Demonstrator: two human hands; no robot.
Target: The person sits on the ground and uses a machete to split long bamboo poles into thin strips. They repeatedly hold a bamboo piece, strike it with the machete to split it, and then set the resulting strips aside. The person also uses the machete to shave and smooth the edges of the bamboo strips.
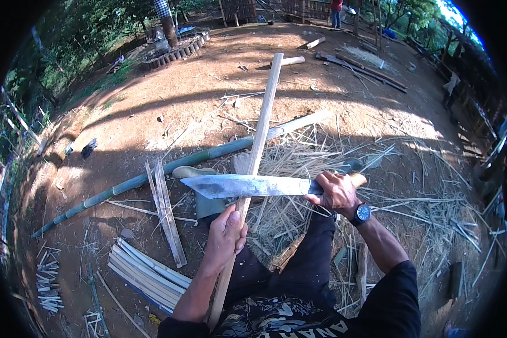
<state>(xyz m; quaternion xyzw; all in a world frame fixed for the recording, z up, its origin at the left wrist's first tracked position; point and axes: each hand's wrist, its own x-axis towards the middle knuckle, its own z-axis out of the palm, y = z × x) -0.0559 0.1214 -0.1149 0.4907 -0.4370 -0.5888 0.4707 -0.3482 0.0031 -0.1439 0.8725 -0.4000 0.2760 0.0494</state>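
My left hand (226,235) is wrapped round a long pale bamboo slat (264,121), which slants up and away from my lap. In my right hand (338,192) is a machete (245,186), gripped where the blade meets the handle, with the wooden butt showing past my fist. Its broad grey blade points left and lies across the slat just above my left hand. Whether the edge bites into the wood cannot be seen. Behind the slat, a piece of wood (241,164) shows in part between my feet.
A long green bamboo pole (200,156) lies diagonally beyond my boots (207,204). Shavings (290,163) litter the ground ahead and right. To the left are split slats (166,214), a stack of pale strips (146,270) and short pieces (49,281). A person (337,14) stands far off.
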